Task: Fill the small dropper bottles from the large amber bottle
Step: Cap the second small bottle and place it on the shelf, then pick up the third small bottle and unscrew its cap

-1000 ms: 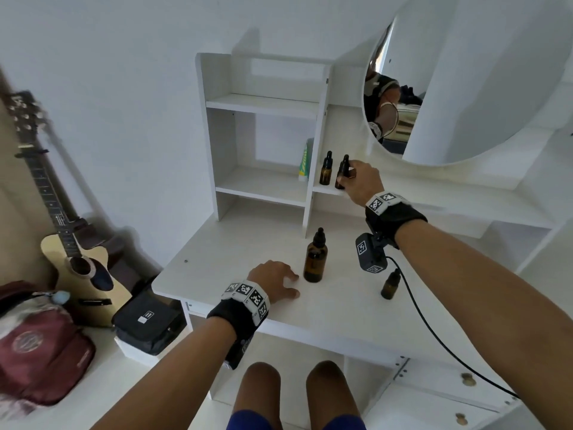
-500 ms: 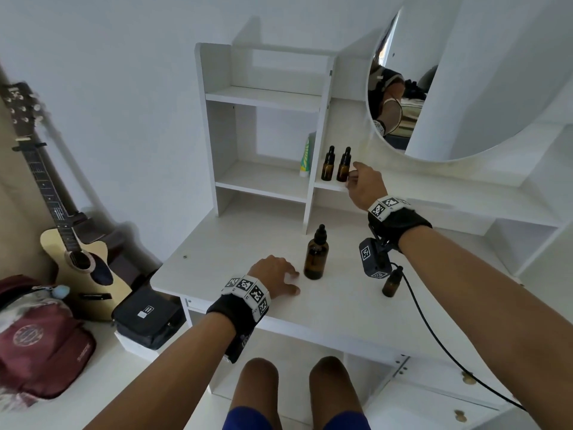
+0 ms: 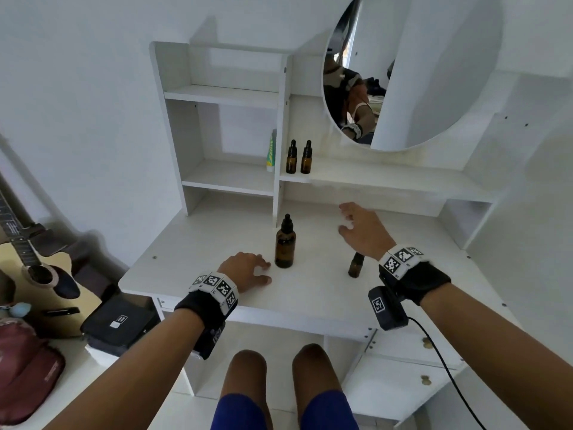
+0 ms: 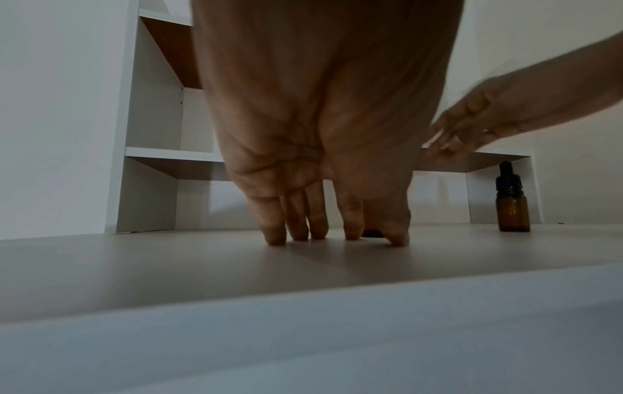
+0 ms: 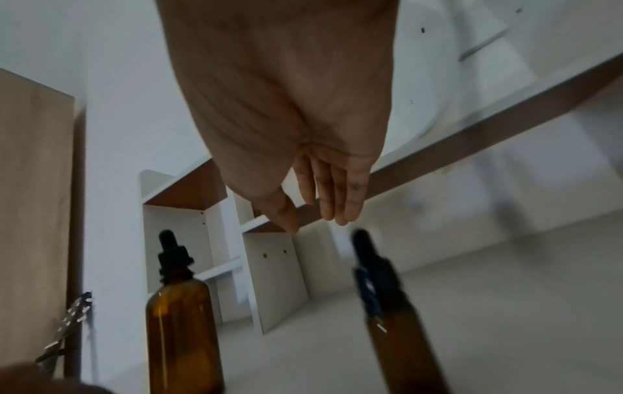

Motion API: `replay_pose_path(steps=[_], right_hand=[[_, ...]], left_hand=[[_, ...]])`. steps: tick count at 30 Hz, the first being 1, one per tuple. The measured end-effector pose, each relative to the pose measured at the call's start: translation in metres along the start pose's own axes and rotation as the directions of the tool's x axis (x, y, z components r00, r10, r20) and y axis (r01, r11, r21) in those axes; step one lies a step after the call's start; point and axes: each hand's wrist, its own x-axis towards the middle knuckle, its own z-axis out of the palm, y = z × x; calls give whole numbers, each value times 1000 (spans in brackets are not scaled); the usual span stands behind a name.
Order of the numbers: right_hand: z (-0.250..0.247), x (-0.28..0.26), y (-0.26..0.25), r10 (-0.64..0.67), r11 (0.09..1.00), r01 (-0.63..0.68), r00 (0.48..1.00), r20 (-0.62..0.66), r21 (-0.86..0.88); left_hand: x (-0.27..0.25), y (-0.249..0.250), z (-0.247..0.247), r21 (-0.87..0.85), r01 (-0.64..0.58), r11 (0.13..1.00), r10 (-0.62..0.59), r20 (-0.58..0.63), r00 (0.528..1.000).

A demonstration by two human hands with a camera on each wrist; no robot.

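Here, the left hand (image 3: 248, 270) rests fingertips-down near the table's (image 3: 310, 299) front edge, beside the large bottle (image 3: 285, 243). The right hand (image 3: 361, 229) hovers empty, fingers straight, above one dropper bottle (image 3: 355, 265); two dropper bottles (image 3: 298, 158) stand on the shelf (image 3: 387, 178).

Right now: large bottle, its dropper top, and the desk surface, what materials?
Large amber bottle: looks like brown glass, glossy and see-through, though tinted plastic is possible. Dropper top: matte black, probably a rubber bulb on a plastic collar. Desk: white matte laminate board, faint wood grain, brown undersides on its shelves.

White desk (image 3: 198, 243) with shelves (image 3: 223, 94), round mirror (image 3: 434, 72), white walls (image 3: 77, 88).
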Motion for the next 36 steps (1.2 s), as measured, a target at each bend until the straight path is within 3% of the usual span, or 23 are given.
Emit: replay_pose_path(steps=[7, 10, 18, 22, 27, 32, 36], right_hand=[[12, -33, 35, 223, 975, -219, 969, 104, -47], [18, -39, 43, 275, 960, -270, 958, 83, -70], [25, -36, 22, 202, 979, -201, 977, 66, -25], [44, -41, -19, 66, 998, -68, 986, 152, 10], [70, -50, -52, -45, 998, 34, 961, 274, 46], [80, -55, -56, -51, 999, 43, 946, 321, 30], [72, -55, -56, -59, 998, 50, 944, 326, 38]], left_hand=[[0, 1, -1, -3, -1, 1000, 1, 11, 1000], [-1, 2, -1, 9, -3, 1000, 3, 15, 1000], [-1, 2, -1, 7, -2, 1000, 2, 13, 1000], [-2, 1, 0, -13, 0, 1000, 0, 5, 1000], [-3, -2, 5, -34, 2, 999, -2, 0, 1000], [-3, -3, 9, -97, -1, 995, -3, -45, 999], [-1, 1, 9, -234, -86, 968, 63, -105, 992]])
